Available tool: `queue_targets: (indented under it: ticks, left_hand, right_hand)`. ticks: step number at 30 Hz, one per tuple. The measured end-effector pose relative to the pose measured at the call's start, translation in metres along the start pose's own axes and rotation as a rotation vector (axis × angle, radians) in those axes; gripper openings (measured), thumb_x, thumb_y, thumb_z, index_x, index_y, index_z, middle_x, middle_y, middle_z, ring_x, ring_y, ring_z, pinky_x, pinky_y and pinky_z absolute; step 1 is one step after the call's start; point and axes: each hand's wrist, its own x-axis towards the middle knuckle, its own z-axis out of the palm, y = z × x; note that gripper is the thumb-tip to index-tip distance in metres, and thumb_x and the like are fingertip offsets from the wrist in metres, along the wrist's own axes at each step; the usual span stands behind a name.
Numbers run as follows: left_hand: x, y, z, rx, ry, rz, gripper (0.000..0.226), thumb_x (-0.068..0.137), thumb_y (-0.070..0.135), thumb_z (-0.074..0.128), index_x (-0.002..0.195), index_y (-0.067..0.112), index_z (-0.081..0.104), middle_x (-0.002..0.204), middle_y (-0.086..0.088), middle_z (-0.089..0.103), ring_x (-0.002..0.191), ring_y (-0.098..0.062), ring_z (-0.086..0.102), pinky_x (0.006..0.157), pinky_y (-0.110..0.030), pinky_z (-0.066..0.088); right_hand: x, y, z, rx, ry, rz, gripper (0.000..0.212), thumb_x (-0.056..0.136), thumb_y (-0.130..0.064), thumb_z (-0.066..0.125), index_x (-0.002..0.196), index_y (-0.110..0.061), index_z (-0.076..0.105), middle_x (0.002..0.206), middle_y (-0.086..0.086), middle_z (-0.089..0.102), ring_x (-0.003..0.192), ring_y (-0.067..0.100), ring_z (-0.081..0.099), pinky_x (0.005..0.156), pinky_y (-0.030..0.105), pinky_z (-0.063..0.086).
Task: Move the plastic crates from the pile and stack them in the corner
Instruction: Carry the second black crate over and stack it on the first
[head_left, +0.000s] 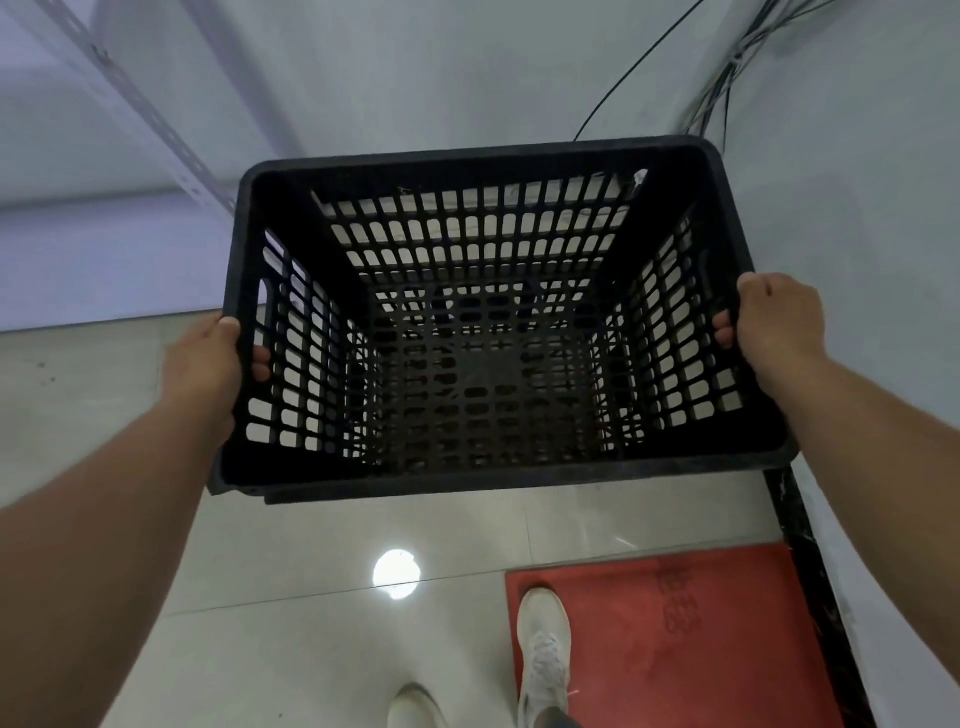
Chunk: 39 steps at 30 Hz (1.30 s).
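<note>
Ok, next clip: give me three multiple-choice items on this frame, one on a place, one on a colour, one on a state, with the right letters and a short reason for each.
1. Where does the red mat lie?
A. on the floor by the right-hand wall
B. inside the crate
C. on the metal shelf frame

2. What colour is the crate?
A. white
B. black
C. blue

3. How is the crate held?
A. by one hand only
B. by no hand, it stands on the mat
C. by both hands, one at each short end

Answers:
1 A, the mat lies flat on the tiles beside the wall, with one shoe on it.
2 B, its slotted walls and rim are black.
3 C, the left hand and the right hand each grip an end.
</note>
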Motion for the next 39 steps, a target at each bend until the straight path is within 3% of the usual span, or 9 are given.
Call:
queue_targets:
  ticks: [6, 10, 15, 19, 25, 31, 33, 36, 39]
  left_hand:
    - [0.003, 0.000, 0.002, -0.020, -0.008, 0.025, 0.025, 0.098, 0.024, 0.035, 0.081, 0.025, 0.053, 0.075, -0.004, 0.054, 0.061, -0.014, 0.048, 0.038, -0.014, 0.042]
    - [0.002, -0.001, 0.003, 0.004, 0.008, 0.037, 0.024, 0.098, 0.025, 0.034, 0.088, 0.022, 0.055, 0.076, -0.004, 0.053, 0.060, -0.014, 0.047, 0.036, -0.012, 0.039]
    - [0.002, 0.000, 0.004, 0.007, 0.000, 0.029, 0.024, 0.098, 0.025, 0.034, 0.106, 0.017, 0.054, 0.079, -0.005, 0.055, 0.062, -0.015, 0.048, 0.051, -0.027, 0.046]
    - [-0.001, 0.000, 0.004, 0.006, 0.005, 0.032, 0.022, 0.098, 0.024, 0.034, 0.106, 0.017, 0.053, 0.078, -0.005, 0.056, 0.061, -0.016, 0.048, 0.048, -0.025, 0.046]
    - [0.002, -0.003, 0.006, 0.108, 0.049, 0.081, 0.030, 0.097, 0.023, 0.031, 0.109, 0.011, 0.054, 0.085, -0.011, 0.060, 0.064, -0.019, 0.052, 0.062, -0.034, 0.045]
    - [-0.005, -0.002, -0.001, 0.403, 0.189, 0.242, 0.054, 0.093, 0.030, 0.036, 0.143, 0.010, 0.037, 0.138, -0.025, 0.046, 0.123, -0.040, 0.047, 0.104, -0.046, 0.037]
    - [-0.018, 0.001, -0.003, 0.369, 0.206, 0.406, 0.048, 0.090, 0.032, 0.040, 0.134, 0.015, 0.048, 0.130, -0.019, 0.053, 0.117, -0.025, 0.055, 0.100, -0.047, 0.041]
    - [-0.052, 0.005, 0.000, 0.208, 0.041, 0.585, 0.023, 0.092, 0.020, 0.046, 0.109, 0.029, 0.059, 0.095, -0.006, 0.061, 0.076, -0.002, 0.058, 0.077, -0.036, 0.051]
    - [-0.080, -0.002, -0.003, 0.142, -0.084, 0.525, 0.038, 0.094, 0.023, 0.050, 0.131, 0.021, 0.052, 0.116, 0.005, 0.056, 0.092, -0.005, 0.056, 0.089, -0.024, 0.044]
  right_hand:
    - [0.007, 0.007, 0.004, -0.048, 0.029, -0.054, 0.031, 0.096, -0.028, 0.033, 0.094, -0.011, 0.059, 0.068, 0.004, 0.061, 0.050, 0.013, 0.056, 0.064, 0.030, 0.046]
    - [0.008, 0.009, 0.005, -0.064, 0.035, -0.063, 0.031, 0.096, -0.029, 0.033, 0.094, -0.011, 0.057, 0.068, 0.003, 0.061, 0.057, 0.019, 0.056, 0.068, 0.032, 0.047]
    - [0.010, 0.011, 0.005, -0.081, 0.042, -0.083, 0.030, 0.098, -0.030, 0.032, 0.096, -0.013, 0.057, 0.067, 0.001, 0.060, 0.058, 0.016, 0.057, 0.064, 0.029, 0.044]
    - [0.009, 0.012, 0.004, -0.117, 0.039, -0.094, 0.031, 0.099, -0.030, 0.030, 0.094, -0.012, 0.056, 0.068, 0.002, 0.060, 0.062, 0.020, 0.059, 0.070, 0.032, 0.046]
    - [0.008, 0.011, 0.006, -0.256, 0.060, -0.093, 0.043, 0.099, -0.034, 0.025, 0.106, -0.005, 0.056, 0.103, 0.017, 0.066, 0.097, 0.037, 0.062, 0.087, 0.041, 0.047]
    - [-0.012, 0.000, -0.004, -0.463, 0.124, -0.173, 0.047, 0.099, -0.032, 0.034, 0.133, -0.002, 0.046, 0.133, 0.025, 0.045, 0.121, 0.039, 0.044, 0.099, 0.046, 0.036]
    - [-0.030, -0.003, -0.008, -0.501, 0.167, -0.260, 0.047, 0.097, -0.031, 0.038, 0.135, -0.004, 0.044, 0.135, 0.023, 0.043, 0.123, 0.037, 0.041, 0.102, 0.046, 0.033]
    - [-0.061, -0.006, -0.014, -0.461, 0.209, -0.351, 0.041, 0.095, -0.028, 0.042, 0.129, -0.007, 0.053, 0.131, 0.019, 0.046, 0.120, 0.034, 0.044, 0.101, 0.044, 0.034]
    - [-0.097, -0.003, -0.019, -0.392, 0.204, -0.375, 0.036, 0.096, -0.027, 0.042, 0.124, -0.009, 0.057, 0.131, 0.017, 0.046, 0.118, 0.031, 0.048, 0.101, 0.039, 0.037]
